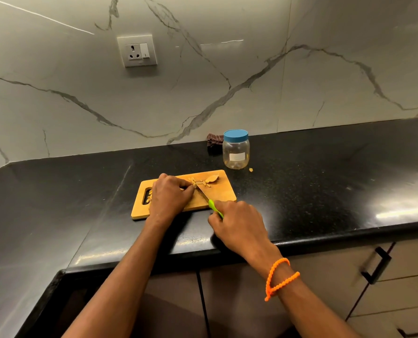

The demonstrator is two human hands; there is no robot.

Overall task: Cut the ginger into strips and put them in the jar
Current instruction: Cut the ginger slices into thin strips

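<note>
Ginger (pixel 198 183) between left hand (pixel 170 195), knife (pixel 206 197)

Both your forearms rise from the bottom edge of the frame and lean toward its centre. Your left hand (pixel 170 195) sits just left of centre, back of the hand up, knuckles bent and fingertips tucked down and pointing right, pressing on what lies under them. Your left wrist is straight, in line with the forearm. Your right hand (pixel 238 224) lies lower and to the right of it, fingers curled round a green handle, thumb side toward the upper left of the frame. Your right wrist bends slightly, and an orange beaded band (pixel 279 276) is looped twice round the forearm just below it. The two hands are near each other but apart.
</note>
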